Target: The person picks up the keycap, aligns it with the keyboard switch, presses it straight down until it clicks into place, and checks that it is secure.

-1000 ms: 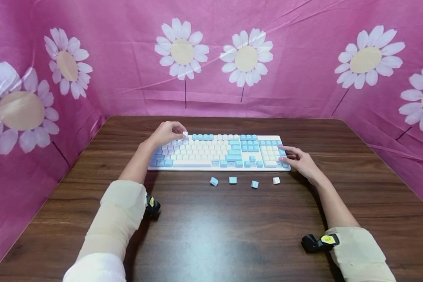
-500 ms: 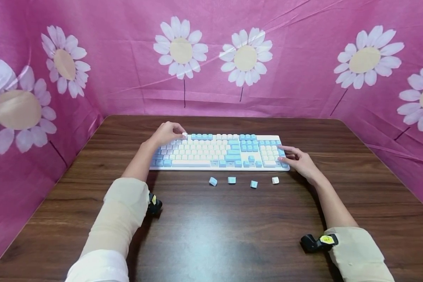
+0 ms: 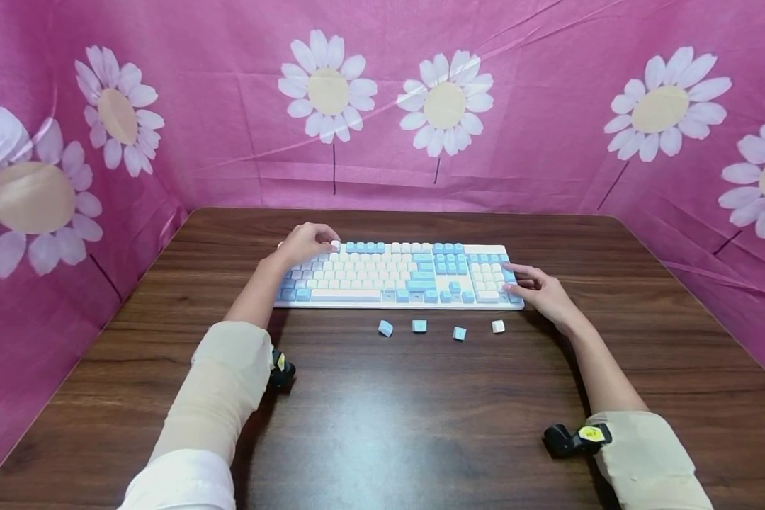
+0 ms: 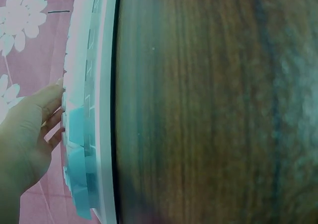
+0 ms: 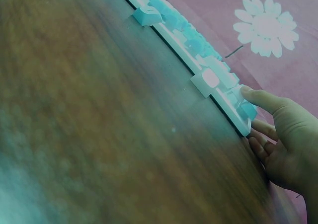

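A white and light-blue computer keyboard (image 3: 366,294) lies across the middle of the table. My left hand (image 3: 302,243) reaches over its far left corner, thumb and forefinger pinching a small white keycap (image 3: 335,246) at the top row; the hand covers the keys beneath it. At the opposite end, my right hand (image 3: 546,294) holds the keyboard's right edge. In the right wrist view the thumb (image 5: 256,97) rests on top of the corner while the other fingers curl against the end. In front of the keyboard lie loose keycaps, blue ones (image 3: 419,326) and a white one (image 3: 498,326).
The brown wooden table (image 3: 357,404) stretches forward of the keyboard. Pink cloth (image 3: 229,106) printed with white flowers encloses the table's back and sides. Black wrist cameras (image 3: 574,440) are strapped over both sleeves.
My left hand has shifted slightly right, and the pinched white keycap has come down a little onto the keyboard's top row. The right hand has kept its place at the edge.
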Demonstrator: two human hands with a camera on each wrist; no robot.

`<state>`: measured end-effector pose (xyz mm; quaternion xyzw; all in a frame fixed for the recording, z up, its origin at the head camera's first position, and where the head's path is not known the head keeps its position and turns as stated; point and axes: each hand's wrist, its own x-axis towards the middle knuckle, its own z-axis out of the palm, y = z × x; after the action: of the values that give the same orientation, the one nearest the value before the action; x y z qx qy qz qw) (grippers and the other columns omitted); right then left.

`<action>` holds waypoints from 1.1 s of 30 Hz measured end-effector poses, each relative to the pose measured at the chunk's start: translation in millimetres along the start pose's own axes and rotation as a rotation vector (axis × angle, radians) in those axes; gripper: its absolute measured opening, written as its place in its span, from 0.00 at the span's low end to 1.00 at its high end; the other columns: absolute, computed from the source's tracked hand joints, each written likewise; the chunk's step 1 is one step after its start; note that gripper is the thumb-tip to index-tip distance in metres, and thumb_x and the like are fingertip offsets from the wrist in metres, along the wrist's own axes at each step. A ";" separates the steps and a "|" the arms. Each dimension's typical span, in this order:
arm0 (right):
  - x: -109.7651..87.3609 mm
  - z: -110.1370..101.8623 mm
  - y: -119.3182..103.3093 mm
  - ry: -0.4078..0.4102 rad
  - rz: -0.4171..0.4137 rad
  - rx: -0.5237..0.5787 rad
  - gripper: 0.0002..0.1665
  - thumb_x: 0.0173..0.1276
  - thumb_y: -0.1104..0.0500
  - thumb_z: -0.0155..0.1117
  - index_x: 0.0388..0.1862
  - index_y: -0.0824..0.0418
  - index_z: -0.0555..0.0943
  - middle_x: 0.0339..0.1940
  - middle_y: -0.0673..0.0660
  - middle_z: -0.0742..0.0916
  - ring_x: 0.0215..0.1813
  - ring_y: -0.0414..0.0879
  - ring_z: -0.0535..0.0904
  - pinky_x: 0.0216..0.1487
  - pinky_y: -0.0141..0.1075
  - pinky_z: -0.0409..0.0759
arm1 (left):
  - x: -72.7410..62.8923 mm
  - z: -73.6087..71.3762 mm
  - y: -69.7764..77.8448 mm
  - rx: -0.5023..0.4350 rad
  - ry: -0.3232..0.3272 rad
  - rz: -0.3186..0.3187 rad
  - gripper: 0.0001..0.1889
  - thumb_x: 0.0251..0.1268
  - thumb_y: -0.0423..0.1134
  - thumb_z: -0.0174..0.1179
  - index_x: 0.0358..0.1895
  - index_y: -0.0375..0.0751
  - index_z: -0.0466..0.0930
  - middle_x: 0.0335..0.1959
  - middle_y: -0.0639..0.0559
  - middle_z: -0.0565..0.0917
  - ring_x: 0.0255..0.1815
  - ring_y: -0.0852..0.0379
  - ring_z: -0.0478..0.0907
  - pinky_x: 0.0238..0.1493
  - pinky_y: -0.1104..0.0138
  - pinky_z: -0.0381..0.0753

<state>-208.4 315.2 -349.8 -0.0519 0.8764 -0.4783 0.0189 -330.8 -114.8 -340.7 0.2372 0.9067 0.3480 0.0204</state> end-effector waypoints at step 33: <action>17.9 -2.7 34.9 0.020 -0.015 -0.030 0.35 0.63 0.48 0.62 0.67 0.58 0.66 0.61 0.64 0.71 0.57 0.52 0.67 0.43 0.27 0.68 | 0.0 0.4 -3.2 -0.038 0.022 -0.011 0.09 0.61 0.29 0.58 0.42 0.30 0.81 0.38 0.41 0.83 0.37 0.51 0.75 0.41 0.61 0.73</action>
<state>-229.0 334.2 -377.4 -0.0538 0.8833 -0.4657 0.0060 -332.1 -116.6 -343.1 0.2281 0.9014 0.3675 0.0166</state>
